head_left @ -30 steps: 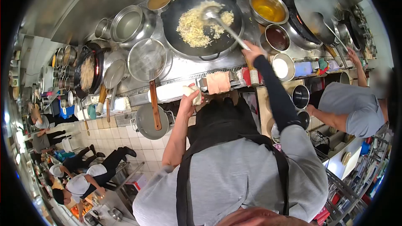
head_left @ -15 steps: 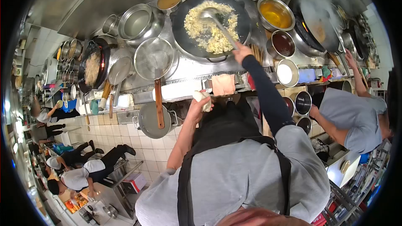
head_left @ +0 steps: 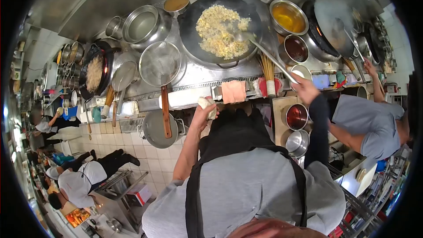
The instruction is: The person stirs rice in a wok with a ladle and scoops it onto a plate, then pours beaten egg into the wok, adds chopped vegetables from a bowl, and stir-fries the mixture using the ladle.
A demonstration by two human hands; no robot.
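Observation:
My right hand (head_left: 305,88) is closed round the end of a long metal ladle (head_left: 274,60), out to the right of the wok. The ladle's head rests at the right edge of the egg fried rice (head_left: 222,28), which lies in a dark wok (head_left: 191,35) with a little steam over it. In my left hand (head_left: 202,118), a bunched whitish cloth (head_left: 207,106) is gripped close to the counter's front edge. Below the wok, a folded pink cloth (head_left: 233,91) hangs over the edge.
A wire strainer (head_left: 160,64) with a wooden handle lies left of the wok. Bowls of amber liquid (head_left: 288,17) and dark sauce (head_left: 296,48) stand on the right, beside a bamboo brush (head_left: 267,70). A co-worker (head_left: 368,119) stirs another wok to the right.
My right hand has swung right and back with the ladle, whose head went from the rice's middle to its right edge. The rice has shifted and spread. My left hand has barely moved.

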